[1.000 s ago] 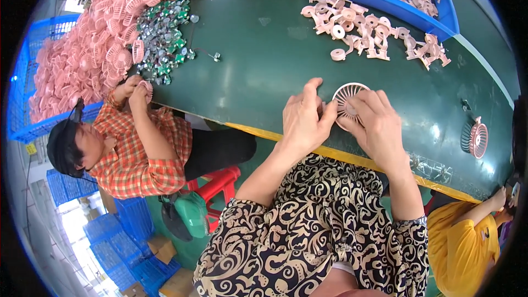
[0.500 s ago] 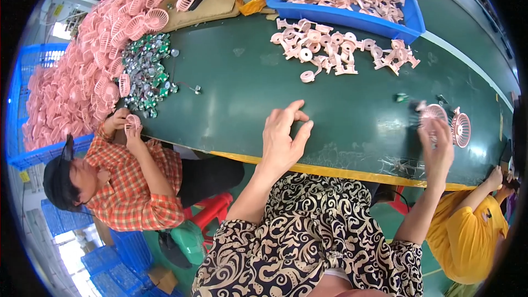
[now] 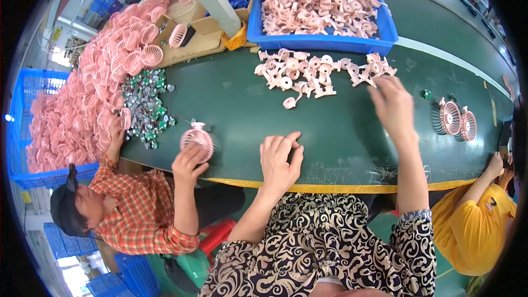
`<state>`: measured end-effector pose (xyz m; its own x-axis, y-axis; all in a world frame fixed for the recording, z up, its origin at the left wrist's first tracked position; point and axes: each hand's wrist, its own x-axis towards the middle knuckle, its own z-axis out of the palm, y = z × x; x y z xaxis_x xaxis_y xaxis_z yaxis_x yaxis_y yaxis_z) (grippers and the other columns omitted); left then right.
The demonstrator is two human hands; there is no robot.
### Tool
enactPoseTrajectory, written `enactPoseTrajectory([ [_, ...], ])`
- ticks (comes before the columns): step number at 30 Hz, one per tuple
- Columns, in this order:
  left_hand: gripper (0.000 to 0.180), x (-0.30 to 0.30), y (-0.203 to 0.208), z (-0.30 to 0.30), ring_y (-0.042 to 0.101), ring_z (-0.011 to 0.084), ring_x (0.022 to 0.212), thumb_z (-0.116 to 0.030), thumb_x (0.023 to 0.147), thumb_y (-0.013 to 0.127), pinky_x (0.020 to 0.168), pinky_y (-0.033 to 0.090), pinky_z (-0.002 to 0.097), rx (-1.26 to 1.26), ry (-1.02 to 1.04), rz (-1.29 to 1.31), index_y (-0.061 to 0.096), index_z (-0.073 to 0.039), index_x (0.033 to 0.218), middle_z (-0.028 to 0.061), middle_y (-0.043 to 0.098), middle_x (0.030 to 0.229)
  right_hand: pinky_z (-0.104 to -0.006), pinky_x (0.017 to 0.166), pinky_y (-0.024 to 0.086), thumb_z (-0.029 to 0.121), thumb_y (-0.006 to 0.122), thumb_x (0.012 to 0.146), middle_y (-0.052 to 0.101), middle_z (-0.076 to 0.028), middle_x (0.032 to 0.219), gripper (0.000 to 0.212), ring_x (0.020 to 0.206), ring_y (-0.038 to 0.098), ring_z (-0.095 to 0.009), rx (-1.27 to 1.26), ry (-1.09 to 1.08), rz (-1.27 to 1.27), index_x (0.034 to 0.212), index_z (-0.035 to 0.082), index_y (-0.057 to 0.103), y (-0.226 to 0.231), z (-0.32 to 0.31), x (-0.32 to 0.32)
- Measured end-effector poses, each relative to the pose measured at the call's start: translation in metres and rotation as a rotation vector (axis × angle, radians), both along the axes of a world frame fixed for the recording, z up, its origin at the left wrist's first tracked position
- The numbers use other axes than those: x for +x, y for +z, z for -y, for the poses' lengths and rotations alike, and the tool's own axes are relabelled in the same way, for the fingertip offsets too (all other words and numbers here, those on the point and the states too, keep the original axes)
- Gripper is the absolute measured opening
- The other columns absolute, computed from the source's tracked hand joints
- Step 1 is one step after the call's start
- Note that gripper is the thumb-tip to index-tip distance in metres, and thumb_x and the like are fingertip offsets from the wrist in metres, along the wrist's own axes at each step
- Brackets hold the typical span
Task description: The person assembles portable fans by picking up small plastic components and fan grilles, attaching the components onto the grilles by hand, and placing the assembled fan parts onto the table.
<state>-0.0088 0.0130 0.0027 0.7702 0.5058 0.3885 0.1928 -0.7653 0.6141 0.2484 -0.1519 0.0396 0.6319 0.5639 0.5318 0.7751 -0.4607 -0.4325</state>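
Pale-pink plastic ring brackets (image 3: 325,69): overlapping; I'd fear one snagging and dragging neighbours.
Right hand (image 3: 393,109): at their right end, fingers bent; I can't tell if pinching.
Left hand (image 3: 279,160): fingers slightly spread.

R hand (image 3: 395,107) nr pink pcs (image 3: 325,69) (L hand (image 3: 278,164) over tbl (image 3: 341,137))

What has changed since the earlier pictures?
The right hand carried a pink fan housing rightward, set it beside the neighbouring housing, let go, and is now by the loose pink brackets. The left hand also let go and looks empty. The co-worker's hand brought a third housing rightward over the green bench. The brackets and blue tray look unmoved.
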Motion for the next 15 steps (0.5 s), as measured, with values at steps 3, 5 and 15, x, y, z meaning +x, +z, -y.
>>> enactPoseTrajectory([
  [3, 0.032, 0.004, 0.001, 0.002, 0.059, 0.0263, 0.096, -0.007, 0.085, 0.075, 0.089, 0.045, 0.0401, -0.008, -0.022, 0.009, 0.072, -0.010, 0.117, 0.0013, 0.068, 0.092, -0.0454, 0.076, 0.058, 0.011, 0.075, 0.089, 0.072, -0.014, 0.106, 0.020, 0.088, 0.072, -0.037, -0.110, -0.022, 0.012, 0.108, 0.003, 0.073, -0.008, -0.039, 0.002],
  [5, 0.033, 0.003, 0.000, 0.003, 0.060, 0.0257, 0.095, -0.008, 0.085, 0.076, 0.088, 0.045, 0.0399, -0.010, -0.017, 0.013, 0.072, -0.011, 0.117, 0.0006, 0.068, 0.092, -0.0460, 0.075, 0.058, 0.010, 0.074, 0.089, 0.071, -0.013, 0.103, 0.020, 0.087, 0.071, -0.037, -0.124, -0.036, 0.061, 0.107, 0.004, 0.072, -0.020, -0.053, 0.007],
  [15, 0.033, 0.003, 0.003, 0.000, 0.060, 0.0256, 0.094, -0.008, 0.084, 0.077, 0.089, 0.045, 0.0398, -0.013, -0.008, -0.002, 0.072, -0.011, 0.116, 0.0009, 0.068, 0.091, -0.0436, 0.072, 0.057, -0.001, 0.070, 0.089, 0.066, -0.012, 0.096, 0.027, 0.084, 0.069, -0.035, 0.141, 0.103, 0.093, 0.115, 0.003, 0.066, -0.016, -0.060, -0.005],
])
